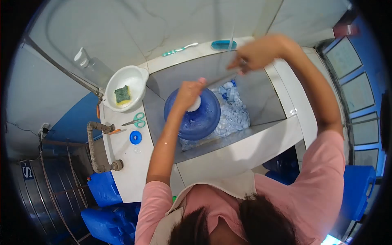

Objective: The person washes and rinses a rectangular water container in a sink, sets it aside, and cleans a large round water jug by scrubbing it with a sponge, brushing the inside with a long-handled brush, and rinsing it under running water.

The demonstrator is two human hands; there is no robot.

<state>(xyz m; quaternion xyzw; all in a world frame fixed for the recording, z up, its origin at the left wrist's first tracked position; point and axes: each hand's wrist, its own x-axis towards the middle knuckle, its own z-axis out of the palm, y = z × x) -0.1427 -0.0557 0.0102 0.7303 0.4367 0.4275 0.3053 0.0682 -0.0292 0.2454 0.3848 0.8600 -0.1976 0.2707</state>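
Hair (267,218) near a sink (263,100) holding, at left, a blue jug (209,118), long axis apparently upright, beneath the nearer, curled left hand (189,94), with the right hand (259,53) blurred far right, either grip's hold and the right's opening unclear.

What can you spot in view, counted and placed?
Counter: one, white, around sink
Sink: one, grey, centre
Crumpled pile: one, pale blue, in sink
Bowl: one, white, left counter
Sponge: one, green, in bowl
Pump bottle: one, clear, beside bowl
Scissors: one, teal, left counter
Cap: one, blue, near scissors
Toothbrush: one, green, back ledge
Oval item: one, teal, back ledge
Pipe: one, brown, left
Containers: several, blue, both sides
Jug: one, blue, in sink
Left hand: one, bare, over jug
Right hand: one, bare, above sink
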